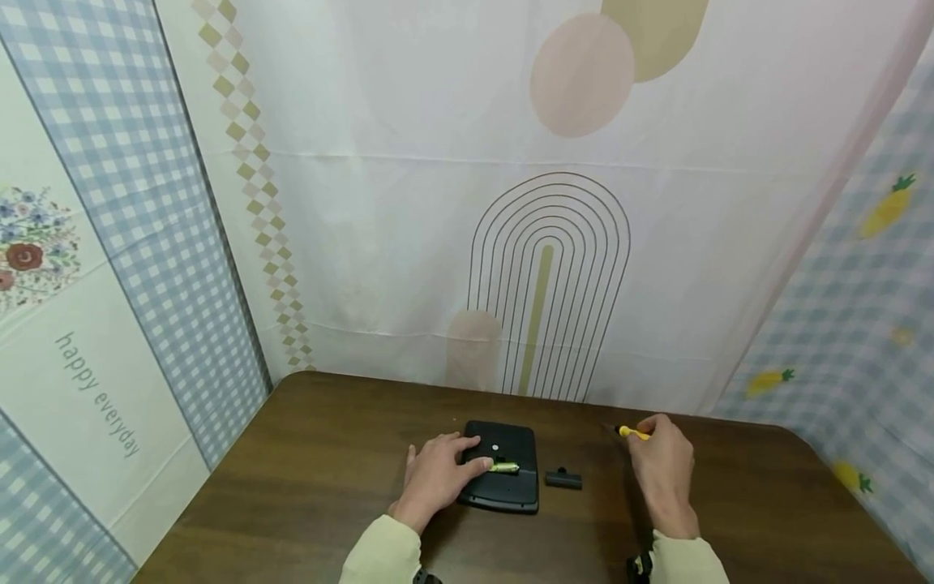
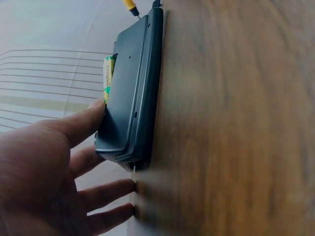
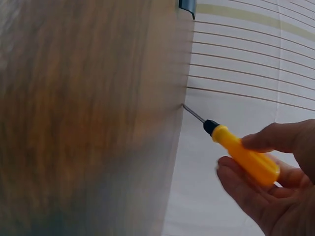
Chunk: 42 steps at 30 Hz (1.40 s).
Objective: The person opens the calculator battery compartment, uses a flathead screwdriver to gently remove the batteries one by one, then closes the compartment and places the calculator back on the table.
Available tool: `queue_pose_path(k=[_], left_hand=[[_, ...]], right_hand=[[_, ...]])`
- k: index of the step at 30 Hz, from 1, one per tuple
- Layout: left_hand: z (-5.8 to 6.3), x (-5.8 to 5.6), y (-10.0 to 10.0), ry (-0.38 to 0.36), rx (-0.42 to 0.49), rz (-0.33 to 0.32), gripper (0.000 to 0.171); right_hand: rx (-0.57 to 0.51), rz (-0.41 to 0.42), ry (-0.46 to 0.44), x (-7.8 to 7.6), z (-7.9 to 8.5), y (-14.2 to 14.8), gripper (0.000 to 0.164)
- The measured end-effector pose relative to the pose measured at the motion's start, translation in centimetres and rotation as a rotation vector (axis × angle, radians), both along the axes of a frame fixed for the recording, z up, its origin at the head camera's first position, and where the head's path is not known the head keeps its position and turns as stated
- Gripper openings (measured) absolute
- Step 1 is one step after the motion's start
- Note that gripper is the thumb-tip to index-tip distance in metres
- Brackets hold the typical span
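Both sleeves (image 1: 383, 553) are pale cream, the wrist-worn gear (image 1: 639, 567) black.

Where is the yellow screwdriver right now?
In the head view, the yellow screwdriver is in the right hand, up and right of the small black piece.

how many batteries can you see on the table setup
1: a green battery sits at the opening of the black device, its end by the thumb of the left hand. Others could be hidden inside the device.
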<state>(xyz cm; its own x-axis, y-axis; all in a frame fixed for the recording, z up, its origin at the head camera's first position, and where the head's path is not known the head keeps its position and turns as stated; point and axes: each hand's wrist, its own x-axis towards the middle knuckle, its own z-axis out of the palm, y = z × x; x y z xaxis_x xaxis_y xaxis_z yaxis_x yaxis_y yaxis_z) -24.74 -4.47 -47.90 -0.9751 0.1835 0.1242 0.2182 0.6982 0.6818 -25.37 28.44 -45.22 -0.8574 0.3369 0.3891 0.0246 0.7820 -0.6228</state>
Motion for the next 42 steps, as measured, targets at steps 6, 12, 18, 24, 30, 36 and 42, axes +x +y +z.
queue_pose_path(k=[6,12,18,24,30,36,42], left_hand=[[-0.3,0.4,-0.4,0.001,-0.015,-0.003,0.052],[-0.4,0.0,-0.2,-0.003,-0.016,-0.002,0.052],[-0.3,-0.2,0.0,-0.009,-0.012,-0.008,0.053],[-0.2,0.0,0.0,-0.018,-0.012,-0.002,0.053],[-0.4,-0.1,-0.1,-0.012,-0.028,-0.004,0.053],[-0.7,0.0,-0.5,-0.015,-0.048,-0.02,0.053],[-0.9,0.1,-0.5,-0.014,-0.041,-0.034,0.052]], right_hand=[[0.096,0.053,-0.159,0.2,-0.6,0.3,0.019],[0.129,0.109,-0.262,0.1,-0.2,0.8,0.017],[0.122,0.137,-0.349,0.1,0.0,1.0,0.009],[0.125,0.163,-0.386,0.0,0.1,1.0,0.01],[0.124,0.176,-0.405,-0.1,-0.1,1.1,0.011],[0.124,0.174,-0.436,0.0,-0.5,1.0,0.011],[0.124,0.185,-0.411,0.5,-0.9,0.9,0.011]])
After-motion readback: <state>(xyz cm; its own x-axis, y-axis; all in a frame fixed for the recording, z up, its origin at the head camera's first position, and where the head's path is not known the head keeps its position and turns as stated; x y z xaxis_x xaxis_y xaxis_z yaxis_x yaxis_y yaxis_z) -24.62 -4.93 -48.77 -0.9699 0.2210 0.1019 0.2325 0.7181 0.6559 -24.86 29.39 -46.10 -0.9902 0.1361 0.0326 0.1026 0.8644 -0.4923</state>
